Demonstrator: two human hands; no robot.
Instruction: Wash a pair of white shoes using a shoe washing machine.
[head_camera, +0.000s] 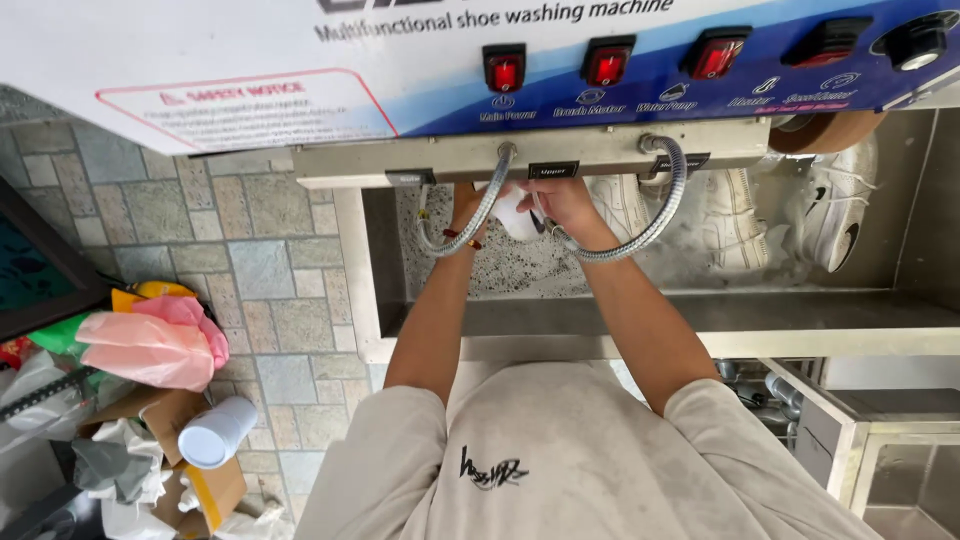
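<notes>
Both hands up at twelve o'clock inside the steel wash basin (700, 310), under the machine's front rail. Left hand (468, 205) and right hand (560, 203) closed together around a white shoe (517, 215), one on each side, fingers mostly hidden behind the rail; grip on the shoe plain, exact finger spread impossible to tell. Two flexible metal hoses (655, 215) looping down from the rail, one across each wrist. More white shoes (735, 220) standing against the basin's back wall at about two o'clock, well apart from the hands. Row of red rocker switches (608, 62) above on the blue panel. At eight o'clock on the paved floor, a pink plastic bag (150, 345) and a white cup (216, 433) on crumpled cardboard.
</notes>
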